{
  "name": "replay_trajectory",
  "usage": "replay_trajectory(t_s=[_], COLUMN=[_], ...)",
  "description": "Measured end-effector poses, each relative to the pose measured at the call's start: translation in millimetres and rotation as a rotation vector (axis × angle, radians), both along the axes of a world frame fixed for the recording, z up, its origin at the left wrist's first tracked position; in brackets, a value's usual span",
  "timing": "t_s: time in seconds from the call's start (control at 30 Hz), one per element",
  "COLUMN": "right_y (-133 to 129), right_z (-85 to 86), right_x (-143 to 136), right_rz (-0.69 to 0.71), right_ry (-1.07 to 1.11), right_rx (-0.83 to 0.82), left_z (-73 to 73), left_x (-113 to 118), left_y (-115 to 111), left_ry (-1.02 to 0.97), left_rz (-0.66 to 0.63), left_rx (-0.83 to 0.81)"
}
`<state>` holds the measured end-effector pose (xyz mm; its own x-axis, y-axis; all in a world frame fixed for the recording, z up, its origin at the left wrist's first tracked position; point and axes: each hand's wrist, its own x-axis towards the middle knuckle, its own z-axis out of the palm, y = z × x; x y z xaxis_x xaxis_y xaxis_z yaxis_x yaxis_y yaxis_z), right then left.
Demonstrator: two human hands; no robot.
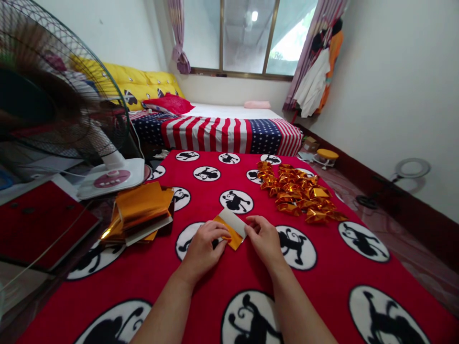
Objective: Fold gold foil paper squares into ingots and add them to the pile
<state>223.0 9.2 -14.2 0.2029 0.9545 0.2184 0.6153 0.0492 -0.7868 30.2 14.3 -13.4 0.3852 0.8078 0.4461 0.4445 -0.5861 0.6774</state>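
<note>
A sheet of gold foil paper lies on the red cloth in front of me, part of it folded so that both its pale back and its shiny gold side show. My left hand pinches the paper's left edge between thumb and fingers. At the opposite edge, my right hand has its thumb and fingertips closed on the paper. To the left rests a stack of gold foil sheets. On the right, several folded gold foil pieces are spread in rows.
The red cloth has a print of black figures in white circles. An electric fan stands at the left beside a dark red box. Beyond the cloth is a bed below a window. A ring light stands at the right wall.
</note>
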Motion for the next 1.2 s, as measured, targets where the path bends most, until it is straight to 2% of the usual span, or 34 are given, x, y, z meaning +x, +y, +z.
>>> replay_trajectory(t_s=[0.7,1.0,1.2], right_y=[0.8,0.7,-0.3], right_z=[-4.4,-4.2,2.6], right_x=[0.7,1.5,0.8], right_rz=[0.007,0.004,-0.033], right_ry=[0.076,0.03,-0.048], right_rx=[0.052,0.017,-0.05], left_z=[-1.1,-2.0,1.6], left_x=[-1.1,-1.5,-1.8], left_y=[1.1,0.5,-4.0], left_ry=[-0.004,0.011,0.046], left_rz=[-0.015,-0.012,-0.037], left_rx=[0.004,0.01,0.01])
